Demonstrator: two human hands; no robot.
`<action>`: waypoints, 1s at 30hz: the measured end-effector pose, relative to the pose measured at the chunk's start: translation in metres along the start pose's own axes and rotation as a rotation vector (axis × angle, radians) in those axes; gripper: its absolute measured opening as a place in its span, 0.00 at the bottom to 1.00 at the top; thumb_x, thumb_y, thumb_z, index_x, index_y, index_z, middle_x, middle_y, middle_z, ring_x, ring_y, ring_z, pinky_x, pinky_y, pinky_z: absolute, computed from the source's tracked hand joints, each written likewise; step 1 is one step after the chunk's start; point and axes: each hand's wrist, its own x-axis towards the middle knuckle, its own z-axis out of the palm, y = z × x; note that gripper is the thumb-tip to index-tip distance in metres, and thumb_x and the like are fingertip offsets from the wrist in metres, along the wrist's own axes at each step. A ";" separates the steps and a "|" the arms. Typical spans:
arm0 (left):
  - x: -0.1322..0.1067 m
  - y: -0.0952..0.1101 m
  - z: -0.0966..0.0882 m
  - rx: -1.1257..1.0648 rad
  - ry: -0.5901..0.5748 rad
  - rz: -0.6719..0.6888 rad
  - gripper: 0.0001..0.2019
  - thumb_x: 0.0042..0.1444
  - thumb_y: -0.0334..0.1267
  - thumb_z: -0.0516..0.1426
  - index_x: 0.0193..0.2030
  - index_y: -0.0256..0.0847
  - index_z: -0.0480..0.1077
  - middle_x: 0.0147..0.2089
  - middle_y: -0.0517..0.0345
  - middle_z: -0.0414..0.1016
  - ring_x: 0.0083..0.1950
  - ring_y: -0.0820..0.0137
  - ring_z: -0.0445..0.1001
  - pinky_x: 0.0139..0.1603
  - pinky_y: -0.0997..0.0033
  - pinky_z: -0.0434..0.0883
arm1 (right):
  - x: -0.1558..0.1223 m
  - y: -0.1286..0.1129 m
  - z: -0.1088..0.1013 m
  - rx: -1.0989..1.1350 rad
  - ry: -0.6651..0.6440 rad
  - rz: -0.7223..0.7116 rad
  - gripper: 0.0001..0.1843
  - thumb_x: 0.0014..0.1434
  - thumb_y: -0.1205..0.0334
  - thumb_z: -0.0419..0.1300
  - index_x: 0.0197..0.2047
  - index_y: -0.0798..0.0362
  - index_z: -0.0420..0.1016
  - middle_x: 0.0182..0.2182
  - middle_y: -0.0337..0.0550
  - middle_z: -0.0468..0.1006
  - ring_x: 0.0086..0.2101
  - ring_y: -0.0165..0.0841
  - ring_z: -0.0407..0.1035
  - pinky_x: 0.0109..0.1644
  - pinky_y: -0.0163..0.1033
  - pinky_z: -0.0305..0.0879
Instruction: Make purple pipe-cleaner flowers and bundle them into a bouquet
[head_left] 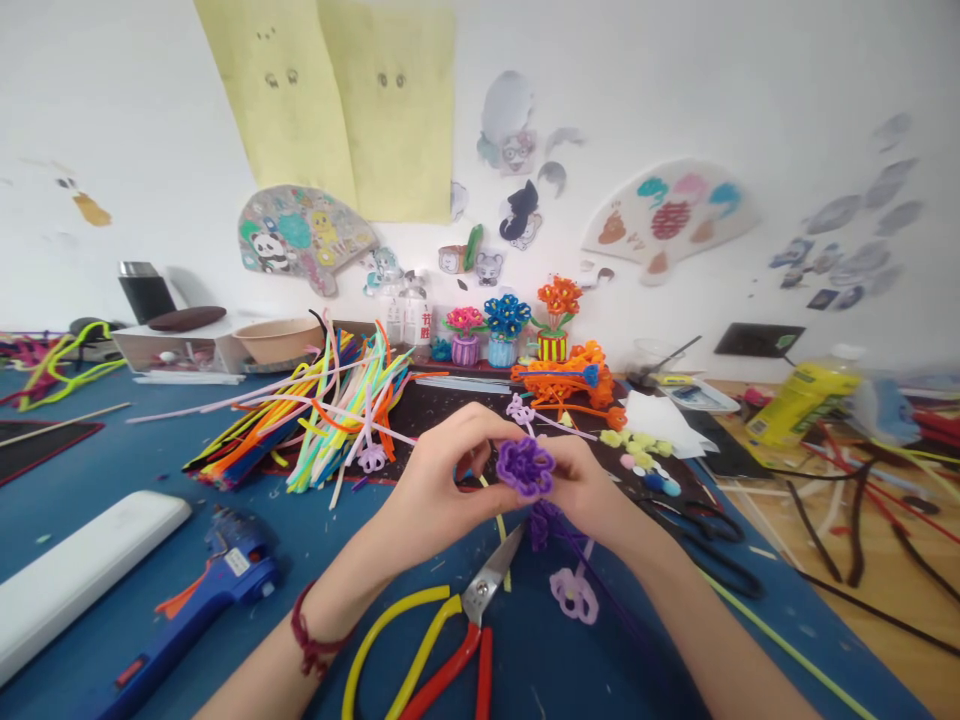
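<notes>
Red-handled scissors (474,618) lie at the near edge of the blue desk (150,470), blades half open and pointing away, touching two bent yellow pipe cleaners (397,625) on their left. Just beyond them both hands meet above the desk. The left hand (431,485), with a red cord bracelet (307,635) on its wrist, has its fingers curled and pinches the left edge of a purple pipe-cleaner flower (526,467). The right hand (592,490) is closed on the same flower from the right and behind. The flower sits between the fingertips, raised off the desk, and dark purple strands hang from it. A pale lilac pipe-cleaner flower (574,592) lies flat on the desk under the right wrist.

To the left rest a blue glue gun (225,575) and a long white case (75,570). A heap of coloured pipe cleaners (330,410) spreads behind the left hand. Black scissors (712,540) lie to the right. Small pots of pipe-cleaner flowers (506,330) stand by the wall.
</notes>
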 end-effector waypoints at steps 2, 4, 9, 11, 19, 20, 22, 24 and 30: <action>0.000 0.000 0.001 0.005 0.029 0.008 0.10 0.52 0.35 0.63 0.41 0.40 0.70 0.36 0.59 0.68 0.32 0.74 0.61 0.30 0.75 0.60 | 0.001 -0.001 -0.001 -0.036 -0.014 -0.010 0.16 0.55 0.50 0.63 0.26 0.54 0.77 0.23 0.37 0.72 0.26 0.30 0.63 0.35 0.35 0.66; 0.000 -0.001 0.001 0.035 0.081 -0.002 0.09 0.53 0.34 0.63 0.40 0.40 0.70 0.35 0.60 0.68 0.30 0.75 0.61 0.29 0.75 0.60 | 0.002 -0.002 -0.003 -0.065 -0.008 -0.021 0.15 0.57 0.50 0.62 0.31 0.54 0.78 0.28 0.40 0.75 0.30 0.32 0.67 0.39 0.36 0.67; 0.000 -0.006 -0.002 0.207 0.263 0.010 0.10 0.53 0.32 0.62 0.42 0.41 0.69 0.35 0.62 0.70 0.32 0.75 0.65 0.31 0.76 0.62 | 0.002 -0.004 -0.008 0.006 0.175 0.089 0.18 0.58 0.48 0.59 0.41 0.54 0.76 0.28 0.42 0.76 0.28 0.32 0.70 0.33 0.36 0.68; 0.000 -0.009 -0.002 0.246 0.286 0.039 0.10 0.53 0.31 0.62 0.42 0.41 0.69 0.37 0.61 0.72 0.34 0.74 0.67 0.34 0.75 0.64 | 0.002 -0.006 -0.006 0.039 0.187 0.091 0.18 0.57 0.47 0.60 0.39 0.54 0.76 0.26 0.41 0.75 0.26 0.31 0.70 0.31 0.36 0.68; -0.001 -0.016 -0.001 0.246 0.222 0.057 0.12 0.54 0.30 0.61 0.45 0.42 0.69 0.38 0.60 0.72 0.35 0.74 0.69 0.35 0.75 0.66 | 0.003 -0.011 0.005 0.060 0.224 0.121 0.11 0.56 0.55 0.62 0.35 0.55 0.77 0.20 0.37 0.74 0.23 0.29 0.69 0.29 0.34 0.68; -0.001 -0.016 -0.001 0.245 0.210 0.055 0.10 0.54 0.29 0.60 0.44 0.42 0.70 0.37 0.61 0.72 0.34 0.74 0.69 0.35 0.75 0.66 | 0.003 -0.011 0.004 0.066 0.218 0.115 0.11 0.56 0.56 0.62 0.35 0.55 0.77 0.20 0.37 0.74 0.22 0.29 0.69 0.29 0.34 0.68; -0.001 -0.017 0.001 0.252 0.197 0.060 0.08 0.55 0.27 0.59 0.41 0.41 0.71 0.35 0.61 0.72 0.34 0.74 0.69 0.36 0.75 0.66 | 0.003 -0.011 0.003 0.077 0.214 0.107 0.10 0.56 0.57 0.62 0.35 0.55 0.78 0.20 0.37 0.74 0.22 0.28 0.69 0.28 0.33 0.68; -0.001 -0.018 0.001 0.269 0.196 0.065 0.07 0.56 0.26 0.58 0.39 0.40 0.71 0.35 0.60 0.72 0.35 0.73 0.70 0.37 0.74 0.67 | 0.003 -0.011 0.002 0.080 0.215 0.114 0.09 0.56 0.58 0.62 0.34 0.56 0.78 0.20 0.37 0.75 0.22 0.28 0.69 0.28 0.33 0.68; 0.002 -0.012 -0.006 0.307 0.175 0.027 0.08 0.59 0.29 0.54 0.42 0.41 0.72 0.42 0.55 0.74 0.42 0.70 0.71 0.41 0.71 0.68 | 0.002 -0.008 0.000 -0.074 0.323 0.122 0.09 0.56 0.59 0.62 0.32 0.56 0.77 0.20 0.38 0.75 0.21 0.29 0.71 0.27 0.33 0.70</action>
